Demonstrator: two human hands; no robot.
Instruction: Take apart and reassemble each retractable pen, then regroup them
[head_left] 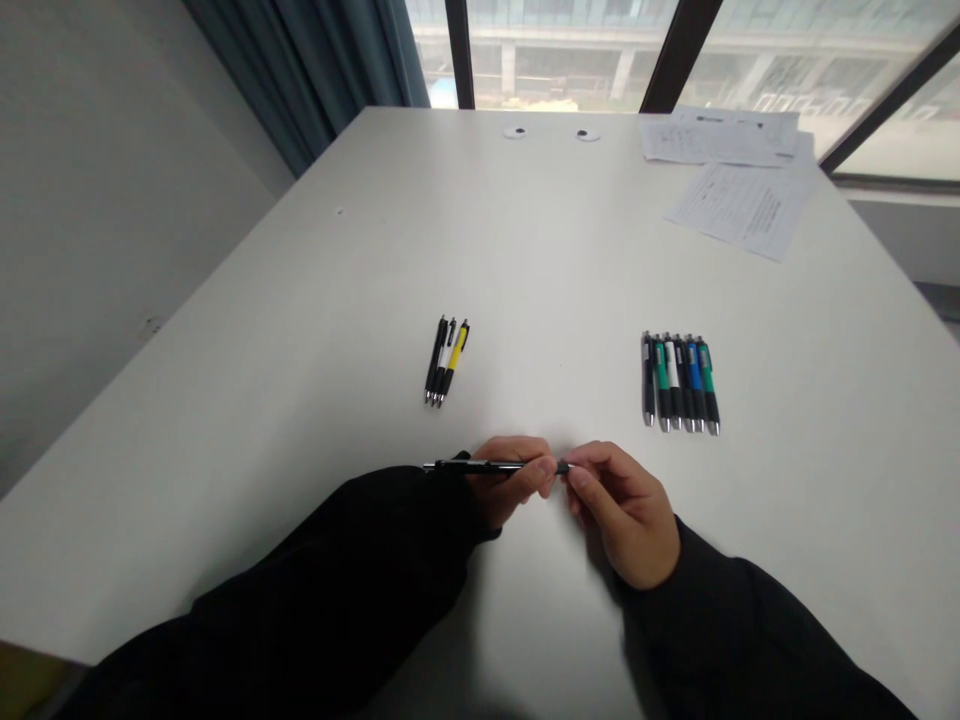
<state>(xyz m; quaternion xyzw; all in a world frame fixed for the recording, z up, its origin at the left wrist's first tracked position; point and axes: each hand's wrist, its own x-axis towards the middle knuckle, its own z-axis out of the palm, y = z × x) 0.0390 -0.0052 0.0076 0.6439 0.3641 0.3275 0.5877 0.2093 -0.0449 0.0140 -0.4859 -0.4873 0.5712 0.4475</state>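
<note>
A black pen lies level across my left hand, which is closed around its barrel, with the clicker end pointing left over the sleeve. At the pen's tip end, my right hand pinches between thumb and forefinger; the very tip is hidden by these fingers. Beyond the left hand, three pens lie side by side on the table: a black pen, a white-and-black pen and a yellow-and-black pen. Farther right, a row of several pens in black, green, white and blue lies beyond my right hand.
The white table reaches to the windows. Printed papers overlap at its far right corner. Two oval cable-hole covers sit near the far edge. A blue curtain hangs at the far left, beside a pale wall.
</note>
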